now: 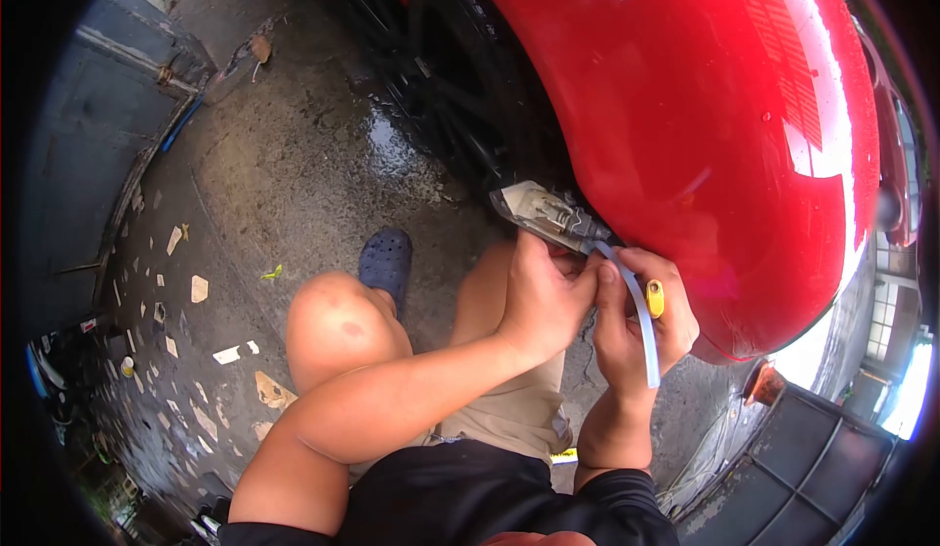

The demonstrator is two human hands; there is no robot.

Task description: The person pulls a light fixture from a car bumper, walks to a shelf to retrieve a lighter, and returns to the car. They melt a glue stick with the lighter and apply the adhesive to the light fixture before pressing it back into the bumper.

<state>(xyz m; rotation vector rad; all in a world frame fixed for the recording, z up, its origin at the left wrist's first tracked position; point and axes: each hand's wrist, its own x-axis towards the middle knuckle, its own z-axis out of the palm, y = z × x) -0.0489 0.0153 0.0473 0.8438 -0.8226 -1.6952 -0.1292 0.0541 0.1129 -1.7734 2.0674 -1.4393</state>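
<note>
The grey metal part sits just above both hands, its long axis slanting from the knuckles up and to the left, with the flat wide end pointing away from the person toward the black wheel. From its near end a pale blue tube runs down and to the right across the right hand. The left hand is curled shut around the near end of the part. The right hand is closed on the tube, with a small yellow-handled piece tucked against its fingers.

The joint between part and tube is covered by the fingers, so how they connect cannot be made out; what the yellow piece is also stays unclear. The tube's lower end stops at the wrist.

Right of the hands bulges the red car body, wet with drops. Below and left of the left hand are a bare knee and a blue clog on the wet concrete floor. A dark metal grating lies lower right.
</note>
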